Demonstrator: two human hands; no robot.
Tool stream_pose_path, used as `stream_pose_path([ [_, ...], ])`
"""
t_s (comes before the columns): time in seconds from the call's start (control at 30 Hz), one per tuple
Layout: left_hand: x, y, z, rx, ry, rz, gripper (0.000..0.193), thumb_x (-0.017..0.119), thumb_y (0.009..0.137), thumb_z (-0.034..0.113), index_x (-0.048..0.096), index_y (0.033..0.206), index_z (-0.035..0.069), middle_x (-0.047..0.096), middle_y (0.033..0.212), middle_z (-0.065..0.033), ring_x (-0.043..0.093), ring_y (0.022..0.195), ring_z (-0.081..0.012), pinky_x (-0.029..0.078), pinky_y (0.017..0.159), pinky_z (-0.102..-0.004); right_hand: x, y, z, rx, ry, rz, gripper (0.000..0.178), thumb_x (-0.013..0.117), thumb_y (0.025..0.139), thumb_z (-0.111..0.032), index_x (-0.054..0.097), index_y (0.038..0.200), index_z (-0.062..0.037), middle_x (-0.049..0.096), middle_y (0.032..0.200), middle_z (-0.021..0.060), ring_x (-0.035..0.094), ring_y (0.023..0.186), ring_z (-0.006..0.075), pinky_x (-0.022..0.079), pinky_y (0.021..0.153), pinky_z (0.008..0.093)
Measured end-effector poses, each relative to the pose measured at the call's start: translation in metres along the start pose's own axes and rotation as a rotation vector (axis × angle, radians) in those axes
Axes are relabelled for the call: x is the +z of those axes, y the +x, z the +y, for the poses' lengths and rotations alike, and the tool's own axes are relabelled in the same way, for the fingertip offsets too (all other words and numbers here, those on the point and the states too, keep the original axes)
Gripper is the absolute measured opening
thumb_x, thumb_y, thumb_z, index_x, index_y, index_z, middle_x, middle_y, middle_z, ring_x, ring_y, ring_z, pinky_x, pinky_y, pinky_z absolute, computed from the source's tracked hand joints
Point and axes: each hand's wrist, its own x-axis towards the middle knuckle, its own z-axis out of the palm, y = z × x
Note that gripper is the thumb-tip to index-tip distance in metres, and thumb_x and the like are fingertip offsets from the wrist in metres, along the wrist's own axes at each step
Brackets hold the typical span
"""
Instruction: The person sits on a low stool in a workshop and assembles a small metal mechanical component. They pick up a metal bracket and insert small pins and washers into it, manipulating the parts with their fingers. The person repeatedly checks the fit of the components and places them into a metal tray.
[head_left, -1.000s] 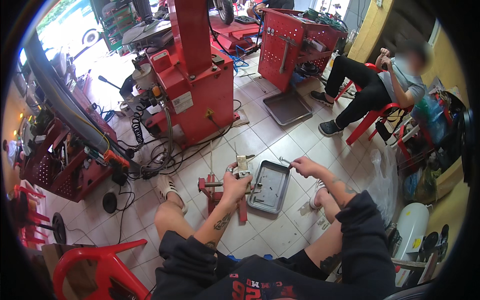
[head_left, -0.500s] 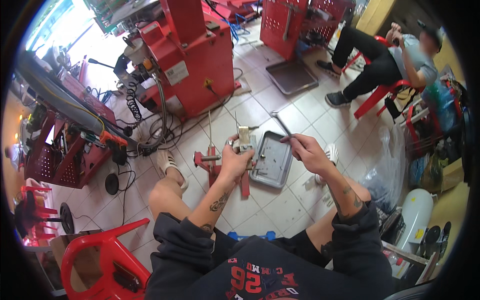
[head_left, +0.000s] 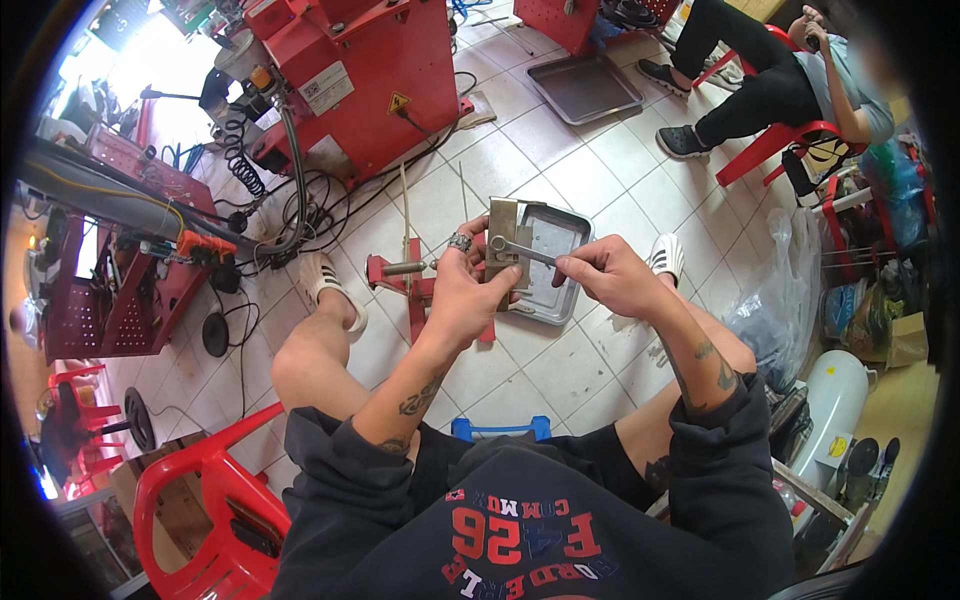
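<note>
My left hand [head_left: 462, 290] grips a flat, tan metal part [head_left: 502, 250] and holds it upright over the floor. My right hand [head_left: 605, 275] pinches the handle of a small silver wrench [head_left: 520, 249], whose ring end sits against the face of the metal part. Both hands are close together, above a grey metal tray [head_left: 560, 250] lying on the tiles. A red stand with a steel shaft [head_left: 405, 275] rests on the floor just left of my left hand.
A big red machine [head_left: 350, 80] with hoses stands ahead on the left. A second grey tray [head_left: 585, 88] lies farther off. A person sits on a red chair [head_left: 770, 150] at the upper right. A red plastic chair [head_left: 200, 510] stands at my lower left, a clear plastic bag [head_left: 775, 300] to my right.
My right hand has picked the wrench up from the tray area and brought it to the metal part. My view has tilted down, so both hands sit closer and more central.
</note>
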Motion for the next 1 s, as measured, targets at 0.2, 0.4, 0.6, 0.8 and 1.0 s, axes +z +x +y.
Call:
stream_pose_path([
  [0.2, -0.001, -0.001, -0.002, -0.001, 0.006, -0.028, 0.067, 0.065, 0.084, -0.006, 0.031, 0.142, 0.000, 0.058, 0.110, -0.0151, 0.066, 0.088, -0.0171, 0.061, 0.067, -0.0277, -0.007, -0.001, -0.006, 0.079, -0.002, -0.066, 0.030, 0.062, 0.096, -0.025, 0.075, 0.086, -0.0001, 0.040, 0.051, -0.0065, 0.033, 0.048, 0.0043, 0.026, 0.045, 0.0263],
  [0.4, -0.004, -0.003, 0.001, -0.019, -0.004, -0.014, 0.070, 0.066, 0.083, -0.006, 0.030, 0.143, 0.000, 0.058, 0.113, -0.0159, 0.065, 0.093, -0.0177, 0.061, 0.068, -0.0282, -0.008, 0.000, -0.004, 0.114, 0.017, -0.056, 0.030, 0.063, 0.094, -0.026, 0.076, 0.083, -0.0013, 0.044, 0.047, -0.0047, 0.039, 0.044, 0.0046, 0.030, 0.043, 0.0243],
  [0.6, 0.001, -0.004, 0.001, -0.031, 0.012, -0.063, 0.069, 0.064, 0.083, -0.009, 0.031, 0.143, 0.001, 0.058, 0.118, -0.0165, 0.065, 0.096, -0.0184, 0.061, 0.070, -0.0290, -0.013, 0.002, 0.007, 0.132, -0.015, 0.019, 0.022, 0.071, 0.089, -0.021, 0.073, 0.082, -0.0005, 0.053, 0.053, -0.0037, 0.042, 0.046, 0.0032, 0.030, 0.042, 0.0225],
  [0.8, 0.000, -0.008, -0.003, -0.032, 0.023, -0.080, 0.062, 0.065, 0.085, -0.007, 0.035, 0.139, -0.001, 0.059, 0.112, -0.0131, 0.066, 0.092, -0.0172, 0.059, 0.066, -0.0276, -0.019, 0.007, 0.005, 0.085, 0.049, 0.061, 0.023, 0.076, 0.082, -0.019, 0.065, 0.077, 0.0000, 0.052, 0.058, -0.0045, 0.041, 0.054, 0.0033, 0.032, 0.049, 0.0221],
  [1.0, -0.001, -0.007, -0.004, -0.045, -0.016, -0.026, 0.067, 0.066, 0.084, -0.008, 0.030, 0.140, 0.001, 0.059, 0.113, -0.0160, 0.066, 0.095, -0.0192, 0.062, 0.073, -0.0318, 0.001, 0.008, 0.022, -0.008, -0.014, 0.121, 0.023, 0.072, 0.085, -0.020, 0.066, 0.078, 0.0006, 0.051, 0.059, -0.0032, 0.042, 0.055, 0.0049, 0.035, 0.050, 0.0246],
])
